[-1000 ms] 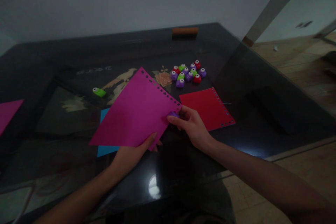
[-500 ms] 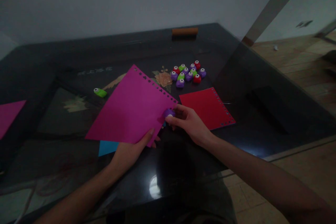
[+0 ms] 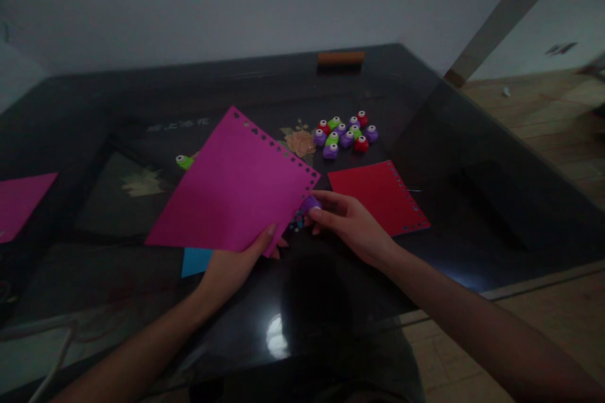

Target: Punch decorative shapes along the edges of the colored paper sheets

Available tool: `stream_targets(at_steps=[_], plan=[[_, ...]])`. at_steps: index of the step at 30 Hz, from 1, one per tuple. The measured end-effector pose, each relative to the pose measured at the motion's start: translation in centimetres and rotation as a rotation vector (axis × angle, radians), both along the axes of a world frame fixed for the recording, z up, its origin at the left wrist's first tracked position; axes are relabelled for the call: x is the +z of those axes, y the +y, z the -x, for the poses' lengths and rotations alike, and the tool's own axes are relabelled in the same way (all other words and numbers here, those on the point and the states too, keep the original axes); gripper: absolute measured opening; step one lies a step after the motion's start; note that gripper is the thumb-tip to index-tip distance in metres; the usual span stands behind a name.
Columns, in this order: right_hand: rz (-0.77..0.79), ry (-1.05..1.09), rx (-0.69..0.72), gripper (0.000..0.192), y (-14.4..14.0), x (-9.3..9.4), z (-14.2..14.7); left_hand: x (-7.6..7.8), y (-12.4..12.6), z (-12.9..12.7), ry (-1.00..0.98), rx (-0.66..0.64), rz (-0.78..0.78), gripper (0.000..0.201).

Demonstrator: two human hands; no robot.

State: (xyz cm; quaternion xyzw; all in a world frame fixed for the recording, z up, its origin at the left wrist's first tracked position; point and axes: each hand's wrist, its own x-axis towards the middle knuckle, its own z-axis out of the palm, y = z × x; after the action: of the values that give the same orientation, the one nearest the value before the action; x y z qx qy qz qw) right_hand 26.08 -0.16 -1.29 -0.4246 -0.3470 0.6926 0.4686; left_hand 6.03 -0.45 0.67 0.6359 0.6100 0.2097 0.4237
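Observation:
My left hand [image 3: 246,255] grips the lower corner of a magenta sheet of paper [image 3: 236,189], thumb on top and fingers beneath. Shaped holes run along the sheet's upper right edge, and a few lie just past its right corner. Between the thumb and fingers of my right hand [image 3: 352,220] is a purple craft punch [image 3: 311,204], at the sheet's lower right edge. I cannot tell whether the paper sits in its slot. Small blue cut-outs [image 3: 297,221] lie beneath, and a blue sheet [image 3: 195,261] is mostly covered by the magenta one.
A group of purple, green and red punches [image 3: 347,134] stands behind the red sheet [image 3: 378,196], which has holes along its edge. Another green punch [image 3: 184,162] is partly behind the magenta sheet. More magenta paper [image 3: 26,201] lies at left, a brown cylinder [image 3: 341,58] at the back.
The purple punch has shifted slightly off the sheet's edge and turned in my right hand. A fresh hole and the blue cut-outs beneath now show. The view has swung slightly left.

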Motion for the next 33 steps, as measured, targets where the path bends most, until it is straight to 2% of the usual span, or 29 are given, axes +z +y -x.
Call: stream_targets(at_steps=[7, 13, 22, 28, 33], plan=[[0.034, 0.095, 0.025, 0.027, -0.2, 0.5, -0.6, 0.4, 0.2, 0.4, -0.005, 0.005, -0.025, 0.034], [0.113, 0.132, 0.022, 0.037, 0.0, 0.6, -1.0, 0.5, 0.2, 0.5, -0.031, -0.007, -0.040, 0.033], [0.196, 0.200, 0.059, 0.041, 0.2, 0.8, -0.9, 0.3, 0.2, 0.7, -0.035, 0.016, -0.035, 0.033], [0.202, 0.214, 0.107, 0.041, 0.4, 0.2, -1.1, 0.5, 0.1, 0.6, -0.043, -0.006, -0.032, 0.032], [0.219, 0.208, 0.111, 0.051, 0.5, 0.0, -1.1, 0.7, 0.2, 0.5, -0.049, -0.003, -0.019, 0.032]])
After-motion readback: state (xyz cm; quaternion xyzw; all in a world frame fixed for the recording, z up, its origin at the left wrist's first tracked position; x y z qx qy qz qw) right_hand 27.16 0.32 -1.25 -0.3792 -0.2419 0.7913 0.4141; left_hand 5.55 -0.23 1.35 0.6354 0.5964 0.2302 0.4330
